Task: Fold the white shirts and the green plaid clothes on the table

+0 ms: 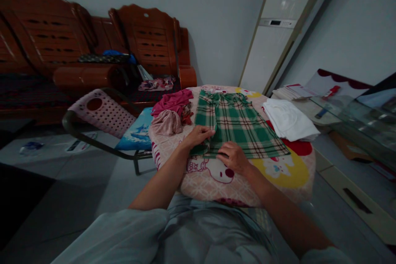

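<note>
A green plaid garment (238,121) lies spread on the cloth-covered table (198,189), its left side folded over toward the middle. My left hand (199,136) is on that folded part, with thumb and fingers pinching its edge. At the hem nearest me, my right hand (233,156) has its fingers curled on the plaid cloth. Left of the garment sit a crumpled pink cloth (167,123) and a magenta cloth (173,101). A folded white garment stack (286,119) rests on the right side of the table.
A metal-framed chair (105,117) with a blue seat touches the table's left side. Wooden armchairs (151,37) line the back wall, with cloth on a seat. A white floor-standing air conditioner (269,41) stands behind. At right are a glass shelf (355,115) and papers (291,92).
</note>
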Demonstrator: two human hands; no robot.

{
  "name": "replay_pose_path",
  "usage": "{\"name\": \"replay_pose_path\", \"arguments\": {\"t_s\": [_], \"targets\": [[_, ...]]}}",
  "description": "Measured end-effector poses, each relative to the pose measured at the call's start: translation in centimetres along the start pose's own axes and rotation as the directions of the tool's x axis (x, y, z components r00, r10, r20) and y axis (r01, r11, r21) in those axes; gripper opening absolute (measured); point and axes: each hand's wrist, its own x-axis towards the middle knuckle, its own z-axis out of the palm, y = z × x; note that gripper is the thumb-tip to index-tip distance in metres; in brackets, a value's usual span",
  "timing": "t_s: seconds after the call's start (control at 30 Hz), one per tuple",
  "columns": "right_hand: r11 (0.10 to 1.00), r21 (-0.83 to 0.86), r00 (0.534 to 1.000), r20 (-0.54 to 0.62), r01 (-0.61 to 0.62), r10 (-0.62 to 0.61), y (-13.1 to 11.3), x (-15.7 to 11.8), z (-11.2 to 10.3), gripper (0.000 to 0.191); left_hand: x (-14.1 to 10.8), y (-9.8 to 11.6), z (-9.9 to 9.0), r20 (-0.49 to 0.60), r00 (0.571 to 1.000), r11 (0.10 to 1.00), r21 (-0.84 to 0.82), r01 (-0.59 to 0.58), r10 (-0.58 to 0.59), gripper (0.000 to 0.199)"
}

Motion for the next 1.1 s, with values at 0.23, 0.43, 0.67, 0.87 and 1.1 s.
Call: {"name": "replay_pose_path", "arguments": {"t_s": [0.23, 0.43, 0.67, 0.87, 1.1], "targets": [[0.972, -0.21, 0.984, 0.161, 0.105, -0.072, -1.4, 0.8, 0.7, 0.021, -0.5, 0.7, -0.3, -0.097, 0.99, 0.981, -0.18, 0.079, -0.098, 0.054], [0.945, -0.277, 0.965, 0.237, 0.175, -0.11, -2.3, 1.3, 0.5, 0.022, -0.6, 1.1, -0.4, -0.101, 0.988, 0.979, -0.179, 0.094, -0.113, 0.054], [0.959, -0.247, 0.979, 0.18, 0.142, -0.099, -2.0, 1.4, 0.8, 0.019, -0.6, 0.9, -0.4, -0.078, 0.992, 0.981, -0.178, 0.083, -0.098, 0.054], [0.945, -0.226, 0.971, 0.105, 0.235, -0.217, -2.6, 0.8, 0.9, 0.014, -0.5, 0.8, -0.3, -0.073, 0.993, 0.971, -0.227, 0.077, -0.096, 0.053], [0.95, -0.207, 0.967, 0.147, 0.234, -0.206, -2.7, 0.5, 1.2, 0.011, -0.6, 1.0, -0.4, -0.074, 0.991, 0.963, -0.253, 0.093, -0.115, 0.055]]}}
